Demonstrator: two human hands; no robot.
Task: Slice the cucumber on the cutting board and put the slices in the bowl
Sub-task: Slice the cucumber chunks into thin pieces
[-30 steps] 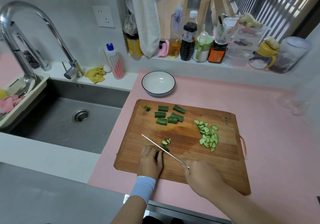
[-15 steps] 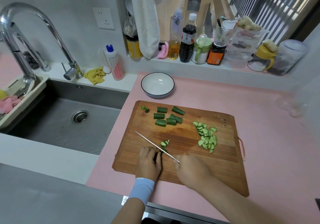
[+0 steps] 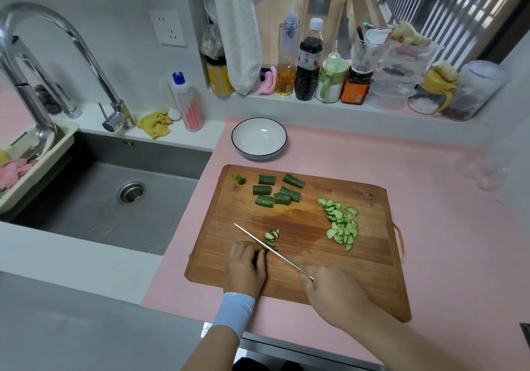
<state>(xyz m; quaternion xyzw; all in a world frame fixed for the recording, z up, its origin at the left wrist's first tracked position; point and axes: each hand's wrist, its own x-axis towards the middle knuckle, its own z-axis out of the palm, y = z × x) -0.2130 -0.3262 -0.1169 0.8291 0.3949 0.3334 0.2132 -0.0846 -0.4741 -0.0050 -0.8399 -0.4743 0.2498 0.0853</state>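
Note:
A wooden cutting board (image 3: 301, 273) lies on the pink counter. My left hand (image 3: 245, 267) grips a short cucumber piece (image 3: 262, 253) near the board's front left, mostly hidden under the fingers. My right hand (image 3: 329, 290) holds a knife (image 3: 269, 249) whose blade lies across that piece. A few fresh slices (image 3: 272, 234) sit just beyond the blade. A pile of thin slices (image 3: 341, 223) lies at the board's right. Several uncut cucumber chunks (image 3: 276, 193) sit at the back left, with two small end bits (image 3: 238, 178). The white bowl (image 3: 259, 138) stands behind the board, with nothing in it.
A steel sink (image 3: 109, 195) with a tall faucet (image 3: 43, 55) lies left of the counter. Bottles and jars (image 3: 309, 64) line the window ledge behind. A dish soap bottle (image 3: 186, 101) and yellow cloth (image 3: 155, 122) sit beside the sink. A towel (image 3: 238, 26) hangs above.
The knife has kept sawing back and forth over the cucumber piece under my left hand; my right hand shifted left, then back right. The slice piles and chunks stay put.

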